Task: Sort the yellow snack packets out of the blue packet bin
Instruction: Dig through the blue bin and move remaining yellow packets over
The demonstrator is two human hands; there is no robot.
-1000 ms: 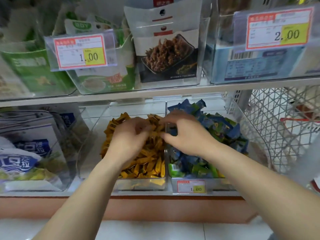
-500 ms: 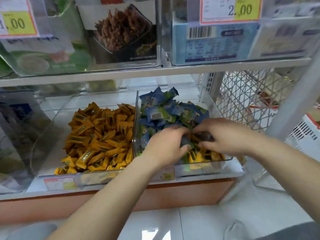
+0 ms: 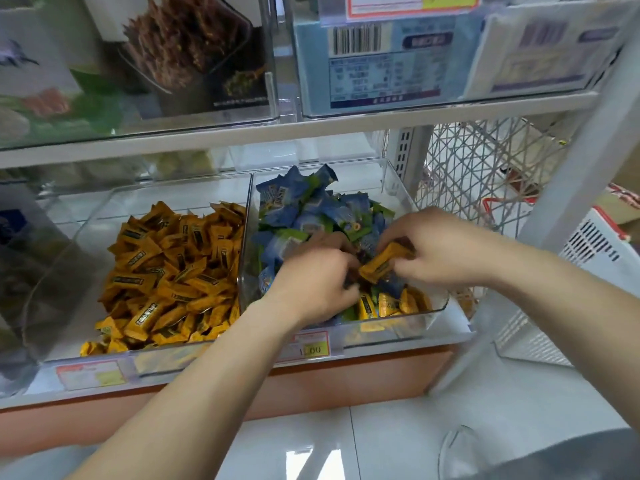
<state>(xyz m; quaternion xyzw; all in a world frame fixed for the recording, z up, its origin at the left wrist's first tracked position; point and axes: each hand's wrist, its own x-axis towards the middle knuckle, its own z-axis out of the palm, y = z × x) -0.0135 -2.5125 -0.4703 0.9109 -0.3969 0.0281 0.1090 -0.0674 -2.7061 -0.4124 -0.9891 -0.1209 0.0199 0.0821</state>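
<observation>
The clear blue packet bin (image 3: 398,183) on the lower shelf holds a heap of blue-green packets (image 3: 304,209), with several yellow packets (image 3: 388,304) lying at its front. Both hands are inside it. My right hand (image 3: 440,251) pinches one yellow snack packet (image 3: 381,263) just above the heap. My left hand (image 3: 311,282) is curled beside that packet's left end, its fingertips buried among the packets, so what it holds is hidden. To the left stands a clear bin (image 3: 104,209) filled with yellow packets (image 3: 173,271).
An upper shelf (image 3: 346,128) of clear bins hangs close above the hands. A wire basket (image 3: 460,168) and a white shelf post (image 3: 588,161) stand right of the blue bin, a white crate (image 3: 588,265) behind them. A price tag (image 3: 311,348) fronts the bin.
Both hands have gone from the yellow bin into the front of the blue bin. My right hand has lifted a yellow packet out of the heap. The camera has moved closer.
</observation>
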